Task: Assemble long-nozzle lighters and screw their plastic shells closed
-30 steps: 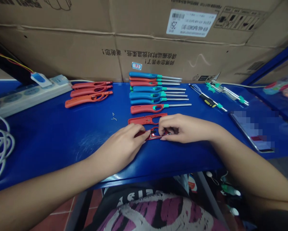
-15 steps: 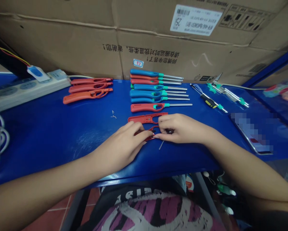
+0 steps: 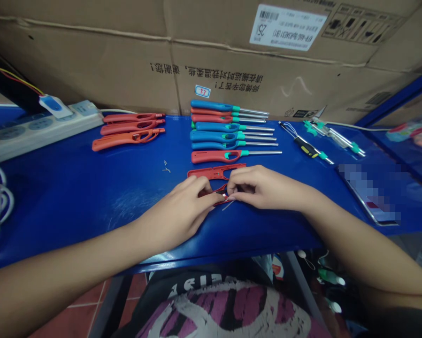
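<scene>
Under the fingers of my left hand (image 3: 187, 204) lies a red lighter half-shell (image 3: 224, 188), mostly covered by that hand. My left thumb and fingers are closed on it. At its right end my right hand (image 3: 255, 187) has thumb and fingertips pinched together over the shell; whatever they pinch is too small to make out. A thin pale wire or tube (image 3: 228, 205) sticks out below the fingertips. Just beyond both hands, the other red half-shell (image 3: 211, 172) rests with its inside facing up.
Several long-nosed lighters (image 3: 216, 136) lie in a row behind the hands. Red lighter handles (image 3: 126, 140) and small screws (image 3: 166, 169) are to the left, near a power strip (image 3: 38, 126). A screwdriver (image 3: 304, 147), metal-tube parts (image 3: 341, 141) and a phone (image 3: 367, 195) lie right.
My right fingertips have shifted slightly left and closer to my left thumb. The thin pale piece has swung to a flatter angle, further left. My left hand stays in place.
</scene>
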Action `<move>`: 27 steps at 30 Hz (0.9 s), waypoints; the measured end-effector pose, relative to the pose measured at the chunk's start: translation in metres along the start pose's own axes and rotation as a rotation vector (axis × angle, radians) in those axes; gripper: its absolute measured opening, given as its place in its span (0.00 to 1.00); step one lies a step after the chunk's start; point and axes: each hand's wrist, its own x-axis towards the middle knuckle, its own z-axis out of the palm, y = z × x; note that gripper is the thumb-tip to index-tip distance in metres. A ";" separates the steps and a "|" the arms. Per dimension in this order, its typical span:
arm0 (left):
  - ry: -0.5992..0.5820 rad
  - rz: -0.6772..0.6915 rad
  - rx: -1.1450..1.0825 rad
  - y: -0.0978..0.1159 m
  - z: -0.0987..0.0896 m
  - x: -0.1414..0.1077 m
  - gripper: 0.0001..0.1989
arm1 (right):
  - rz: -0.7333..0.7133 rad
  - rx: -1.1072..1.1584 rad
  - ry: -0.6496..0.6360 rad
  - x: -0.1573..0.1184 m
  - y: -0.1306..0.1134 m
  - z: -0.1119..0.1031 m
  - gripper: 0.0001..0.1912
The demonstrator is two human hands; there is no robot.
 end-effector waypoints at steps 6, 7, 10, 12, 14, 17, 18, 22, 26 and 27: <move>-0.022 -0.008 0.016 0.002 -0.001 -0.001 0.17 | 0.032 0.014 -0.078 -0.007 0.000 -0.012 0.02; -0.025 -0.007 0.024 0.002 -0.001 -0.001 0.17 | 0.036 0.005 -0.079 -0.008 0.000 -0.013 0.02; -0.041 -0.007 0.053 0.003 -0.002 -0.001 0.17 | 0.029 -0.015 -0.081 -0.009 0.000 -0.014 0.01; -0.050 -0.006 0.071 0.003 -0.002 -0.001 0.17 | 0.014 -0.041 -0.085 -0.009 0.000 -0.013 0.01; -0.055 -0.006 0.085 0.004 -0.002 -0.001 0.17 | -0.004 -0.069 -0.086 -0.008 0.001 -0.013 0.02; -0.068 -0.007 0.098 0.004 -0.003 -0.001 0.17 | -0.030 -0.103 -0.088 -0.009 0.001 -0.013 0.04; -0.070 -0.004 0.102 0.004 -0.003 -0.001 0.17 | -0.035 -0.121 -0.092 -0.009 0.000 -0.013 0.05; -0.066 -0.003 0.101 0.005 -0.004 -0.002 0.17 | -0.034 -0.213 -0.110 -0.012 -0.005 -0.016 0.07; -0.049 -0.016 0.061 0.003 -0.003 -0.004 0.18 | -0.033 -0.180 -0.117 -0.014 -0.007 -0.020 0.07; -0.039 -0.011 0.040 0.001 -0.002 -0.004 0.19 | -0.049 -0.145 -0.116 -0.015 -0.007 -0.021 0.08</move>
